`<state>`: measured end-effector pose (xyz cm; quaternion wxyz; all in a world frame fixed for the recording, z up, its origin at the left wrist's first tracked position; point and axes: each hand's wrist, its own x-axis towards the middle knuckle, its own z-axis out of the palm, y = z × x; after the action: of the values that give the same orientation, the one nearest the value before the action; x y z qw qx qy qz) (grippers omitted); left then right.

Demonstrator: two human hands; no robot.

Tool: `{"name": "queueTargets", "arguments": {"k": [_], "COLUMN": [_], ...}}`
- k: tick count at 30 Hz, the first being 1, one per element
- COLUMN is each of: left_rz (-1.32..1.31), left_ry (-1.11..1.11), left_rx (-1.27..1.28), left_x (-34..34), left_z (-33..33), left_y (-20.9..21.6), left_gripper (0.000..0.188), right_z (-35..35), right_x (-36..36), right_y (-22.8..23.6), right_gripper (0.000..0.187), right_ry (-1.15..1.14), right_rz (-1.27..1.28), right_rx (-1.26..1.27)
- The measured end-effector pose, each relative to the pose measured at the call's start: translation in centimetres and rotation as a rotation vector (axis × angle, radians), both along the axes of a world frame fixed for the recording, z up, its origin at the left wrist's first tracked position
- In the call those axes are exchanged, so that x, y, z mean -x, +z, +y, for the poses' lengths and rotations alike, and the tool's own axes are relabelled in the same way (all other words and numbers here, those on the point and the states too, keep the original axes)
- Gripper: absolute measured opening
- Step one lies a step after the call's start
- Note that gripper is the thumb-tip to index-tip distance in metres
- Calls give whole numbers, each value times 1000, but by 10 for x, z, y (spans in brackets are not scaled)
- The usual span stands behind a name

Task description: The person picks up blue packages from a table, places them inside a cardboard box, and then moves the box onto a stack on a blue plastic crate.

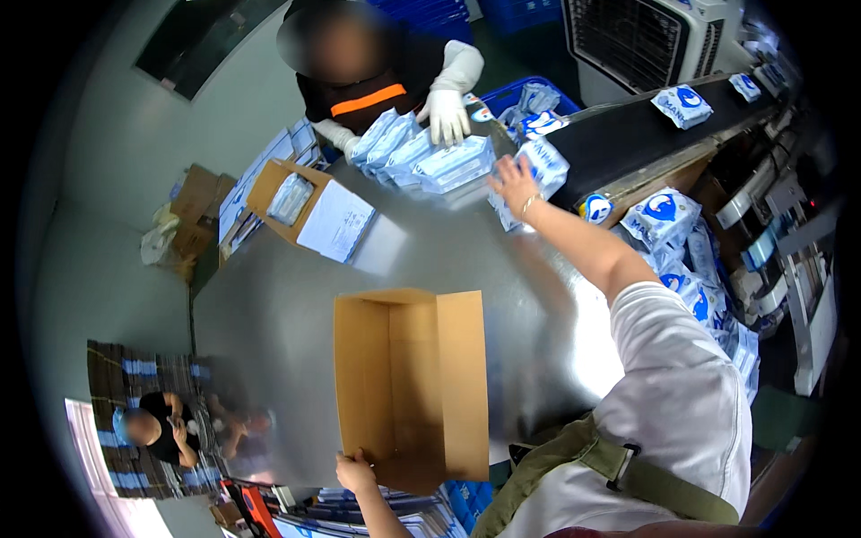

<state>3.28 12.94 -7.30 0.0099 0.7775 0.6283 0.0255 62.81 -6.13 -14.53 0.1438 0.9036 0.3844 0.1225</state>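
Observation:
An open brown cardboard box (390,386) stands on the metal table with its inside bare and one flap folded out to the right. My left hand (356,472) is closed on the box's near left edge. Stretched far forward, my right hand (517,188) has its fingers spread against a white and blue soft pack (543,169) by the end of the conveyor belt. Another pack lies partly hidden under that hand. Left of it, a row of similar packs (421,154) leans together, with a co-worker's white-gloved hand (446,115) resting on it.
A second box (309,213) holding packs stands at the far left of the metal table (278,323). More packs (682,106) lie on the black belt (601,148). Loose packs (686,278) are heaped at right. Flattened cartons (404,518) lie below the table's near edge.

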Motion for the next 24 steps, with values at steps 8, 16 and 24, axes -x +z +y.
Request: {"name": "queueTargets", "arguments": {"k": [8,16,24], "left_rz": [2,-32,-98], "left_ry": [24,-38,-115], "left_rx": [16,47,41], "left_x": [11,5,23], "left_z": [3,4,5], "left_y": [-1,5,2], "left_gripper": [27,29,24], "right_z": [-48,-178,-161], "right_x": [90,277,244], "right_y": [-32,-26,38], "right_gripper": [71,66,71], "right_ry": [-73,65,58], "right_rz": [300,506,2267], "right_rx": [-284,-521,-1628]}}
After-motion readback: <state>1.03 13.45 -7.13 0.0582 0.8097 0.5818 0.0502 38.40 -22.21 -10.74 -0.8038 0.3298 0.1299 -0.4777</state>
